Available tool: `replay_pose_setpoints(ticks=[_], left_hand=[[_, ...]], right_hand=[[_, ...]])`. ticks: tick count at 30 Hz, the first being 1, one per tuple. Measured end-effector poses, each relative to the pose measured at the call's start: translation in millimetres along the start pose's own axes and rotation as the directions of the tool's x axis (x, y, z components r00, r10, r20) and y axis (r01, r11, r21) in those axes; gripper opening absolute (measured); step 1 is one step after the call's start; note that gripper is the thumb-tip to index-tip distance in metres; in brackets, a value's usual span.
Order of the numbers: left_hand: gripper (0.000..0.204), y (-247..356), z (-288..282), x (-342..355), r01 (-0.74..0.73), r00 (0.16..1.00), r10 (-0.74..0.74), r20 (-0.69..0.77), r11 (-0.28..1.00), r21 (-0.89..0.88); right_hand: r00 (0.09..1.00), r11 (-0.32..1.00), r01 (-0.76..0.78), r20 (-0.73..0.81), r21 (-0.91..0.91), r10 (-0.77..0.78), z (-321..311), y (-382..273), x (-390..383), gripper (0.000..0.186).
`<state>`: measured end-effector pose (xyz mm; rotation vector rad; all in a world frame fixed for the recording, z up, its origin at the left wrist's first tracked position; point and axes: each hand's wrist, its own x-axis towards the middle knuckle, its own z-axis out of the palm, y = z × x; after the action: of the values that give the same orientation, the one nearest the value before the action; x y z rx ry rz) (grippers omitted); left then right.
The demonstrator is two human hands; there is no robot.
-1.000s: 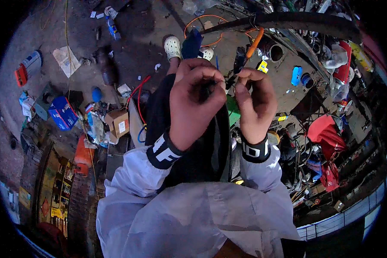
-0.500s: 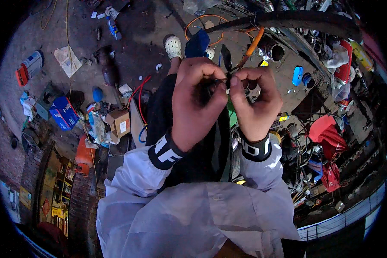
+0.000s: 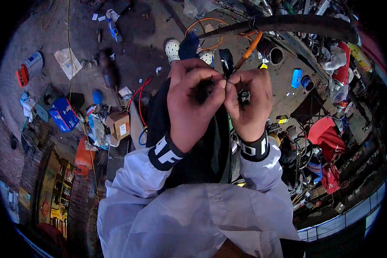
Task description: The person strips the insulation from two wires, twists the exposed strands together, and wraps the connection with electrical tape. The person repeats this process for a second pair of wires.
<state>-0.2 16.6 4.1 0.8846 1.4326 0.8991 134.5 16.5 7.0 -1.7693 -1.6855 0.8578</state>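
Observation:
My left hand (image 3: 192,103) and my right hand (image 3: 249,107) are raised over my lap, fingers curled, thumbs and forefingers pinched almost tip to tip. Whatever they grip is mostly hidden: only a thin dark bit shows between the fingertips. Just beyond them are a black object (image 3: 226,60) and an orange handle or cable (image 3: 250,48), angled up to the right. A dark blue object (image 3: 189,45) sits behind my left fingers, between my white clogs (image 3: 172,49).
A thick dark bar or hose (image 3: 288,23) arches across the upper right, near heaped metal scrap. Around me lie a blue box (image 3: 63,114), a cardboard box (image 3: 116,125), red hose (image 3: 139,94), an orange cylinder (image 3: 83,157), a red cloth (image 3: 327,137) and a blue container (image 3: 296,78).
Compared with one second ago, my right fingertips have moved left to meet my left ones. Both hands shifted slightly left since half a second ago, and the black object above them tilted a little.

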Motion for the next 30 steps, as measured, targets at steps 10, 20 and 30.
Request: replay_pose_setpoints(ticks=[10, 20, 30], left_hand=[[0.011, -0.4, 15.7, -3.3, 0.018, 0.995, -0.028, -0.092, 0.995, -0.103], [0.013, 6.0, 15.7, -5.2, 0.081, 0.995, -0.093, -0.027, 0.954, -0.289], [0.015, 6.2, 9.3, -5.6, -0.005, 1.000, 0.005, 0.000, 0.990, -0.138]], right_hand=[[0.894, 0.718, -0.371, 0.016, 0.590, 0.448, 21.6, -11.7, -17.6, 0.006], [0.834, 0.550, -0.456, 0.121, 0.699, 0.538, 1.1, -25.4, -10.3, 0.018], [0.869, 0.703, -0.440, 0.067, 0.559, 0.490, -6.8, -21.6, -2.5, 0.011]])
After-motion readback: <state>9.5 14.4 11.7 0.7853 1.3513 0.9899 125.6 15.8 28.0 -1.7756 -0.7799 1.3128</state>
